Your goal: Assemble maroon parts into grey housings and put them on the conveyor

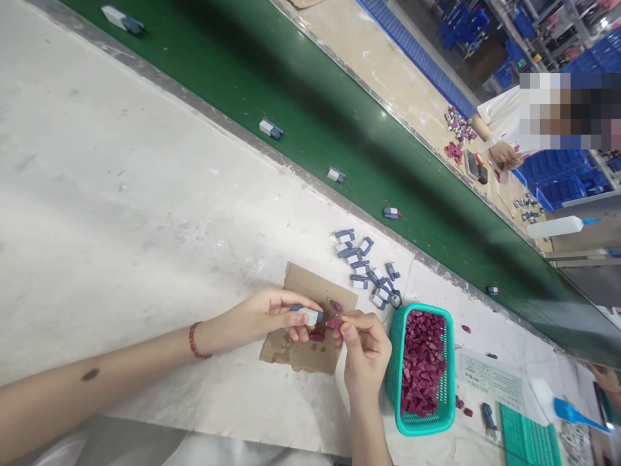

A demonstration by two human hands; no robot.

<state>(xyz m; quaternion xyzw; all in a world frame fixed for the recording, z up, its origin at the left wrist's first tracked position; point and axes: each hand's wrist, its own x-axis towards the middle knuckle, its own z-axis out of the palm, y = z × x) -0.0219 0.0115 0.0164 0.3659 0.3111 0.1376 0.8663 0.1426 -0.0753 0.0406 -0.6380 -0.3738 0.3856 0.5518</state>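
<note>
Between the fingers and thumb of my left hand (284,316) is a small grey-and-blue plastic part (309,315). Close to its right end, my right hand (363,349) pinches a small dark-red plastic piece (334,323). Whether the two parts touch is too small to tell. Both hands are over a torn, stained piece of cardboard (310,361), where a few more dark-red pieces lie. Right of my right hand stands a green basket (451,382) filled with dark-red pieces (422,362).
Beyond the cardboard lies a pile of grey-and-blue parts (361,265). A green conveyor belt (233,77) carries several spaced-out parts. Across it, a person (504,110) works at another table. A paper sheet (490,382) and a blue-tipped bottle (572,411) are at the right.
</note>
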